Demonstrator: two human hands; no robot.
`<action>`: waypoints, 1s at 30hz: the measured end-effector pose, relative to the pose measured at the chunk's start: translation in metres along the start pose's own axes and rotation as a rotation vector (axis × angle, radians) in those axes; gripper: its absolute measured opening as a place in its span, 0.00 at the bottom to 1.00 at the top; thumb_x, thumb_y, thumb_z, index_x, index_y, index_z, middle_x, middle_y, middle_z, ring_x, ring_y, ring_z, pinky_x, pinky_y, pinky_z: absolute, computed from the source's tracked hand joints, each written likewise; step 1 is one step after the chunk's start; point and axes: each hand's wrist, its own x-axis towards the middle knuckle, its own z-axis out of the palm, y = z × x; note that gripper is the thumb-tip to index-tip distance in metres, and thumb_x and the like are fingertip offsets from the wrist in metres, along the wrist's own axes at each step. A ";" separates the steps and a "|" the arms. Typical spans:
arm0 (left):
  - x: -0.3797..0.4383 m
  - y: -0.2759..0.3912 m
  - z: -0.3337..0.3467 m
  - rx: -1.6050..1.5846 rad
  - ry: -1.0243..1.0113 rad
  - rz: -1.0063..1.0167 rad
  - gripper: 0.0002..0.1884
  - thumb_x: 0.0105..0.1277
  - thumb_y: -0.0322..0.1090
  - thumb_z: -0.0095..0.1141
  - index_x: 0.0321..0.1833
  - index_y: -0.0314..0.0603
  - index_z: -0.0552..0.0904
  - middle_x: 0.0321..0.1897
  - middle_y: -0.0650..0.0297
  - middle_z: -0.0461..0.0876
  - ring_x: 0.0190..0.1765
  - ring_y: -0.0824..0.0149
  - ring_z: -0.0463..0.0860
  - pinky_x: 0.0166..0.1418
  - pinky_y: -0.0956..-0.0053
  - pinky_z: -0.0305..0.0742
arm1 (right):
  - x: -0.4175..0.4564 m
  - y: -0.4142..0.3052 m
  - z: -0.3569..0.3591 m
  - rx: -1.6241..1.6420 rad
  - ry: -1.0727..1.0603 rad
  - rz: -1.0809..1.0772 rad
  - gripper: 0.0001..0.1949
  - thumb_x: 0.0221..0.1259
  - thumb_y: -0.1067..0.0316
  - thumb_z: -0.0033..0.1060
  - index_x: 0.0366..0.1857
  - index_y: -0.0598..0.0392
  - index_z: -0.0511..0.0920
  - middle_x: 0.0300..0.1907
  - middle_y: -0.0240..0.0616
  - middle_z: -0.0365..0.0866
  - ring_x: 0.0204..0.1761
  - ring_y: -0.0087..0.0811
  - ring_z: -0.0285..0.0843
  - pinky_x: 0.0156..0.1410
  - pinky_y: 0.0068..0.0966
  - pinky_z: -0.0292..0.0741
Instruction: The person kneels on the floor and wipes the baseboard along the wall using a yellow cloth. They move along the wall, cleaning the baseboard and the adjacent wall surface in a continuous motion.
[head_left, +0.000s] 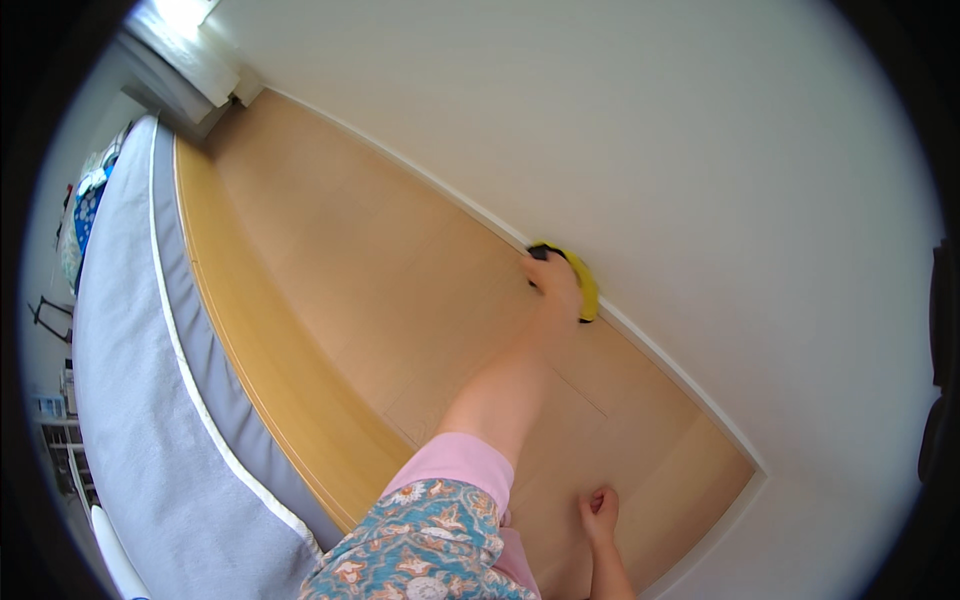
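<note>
My left hand (553, 276) reaches out to the foot of the wall. Its fingers are closed around a curved yellow and black handheld tool (586, 289), blurred and partly hidden by the hand, so its exact kind is unclear. The tool sits at the white baseboard (487, 214), where wall and floor meet. Lower down, my right hand (600, 511) is curled into a loose fist over the wood-look floor (390, 247), nothing visible inside it. A floral sleeve with a pink cuff (457, 465) covers my left upper arm.
A bed with a grey-blue cover (195, 450) and a wooden side board (270, 337) runs along the left. The pale wall (675, 187) bounds the floor on the right, meeting another wall at the lower right corner. A curtain (172, 75) hangs at the far end.
</note>
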 end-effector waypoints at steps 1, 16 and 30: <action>-0.040 -0.003 0.009 0.024 -0.033 -0.073 0.14 0.67 0.34 0.46 0.51 0.34 0.65 0.52 0.53 0.71 0.50 0.57 0.73 0.53 0.63 0.69 | 0.003 0.006 -0.008 -0.019 0.024 -0.004 0.15 0.44 0.66 0.70 0.32 0.55 0.72 0.29 0.32 0.68 0.28 0.25 0.67 0.34 0.23 0.71; 0.018 0.070 -0.012 -0.096 -0.019 0.569 0.16 0.69 0.34 0.49 0.54 0.31 0.69 0.47 0.50 0.75 0.50 0.54 0.75 0.57 0.65 0.69 | 0.005 0.009 -0.022 0.008 -0.135 0.021 0.13 0.48 0.67 0.68 0.34 0.56 0.72 0.29 0.31 0.69 0.28 0.23 0.67 0.34 0.22 0.71; 0.110 0.180 -0.006 -0.048 0.088 0.204 0.08 0.70 0.31 0.43 0.48 0.37 0.67 0.45 0.59 0.71 0.47 0.66 0.71 0.52 0.69 0.68 | 0.004 -0.001 -0.020 -0.085 -0.220 0.013 0.14 0.44 0.68 0.69 0.30 0.55 0.70 0.29 0.31 0.68 0.29 0.23 0.67 0.35 0.22 0.70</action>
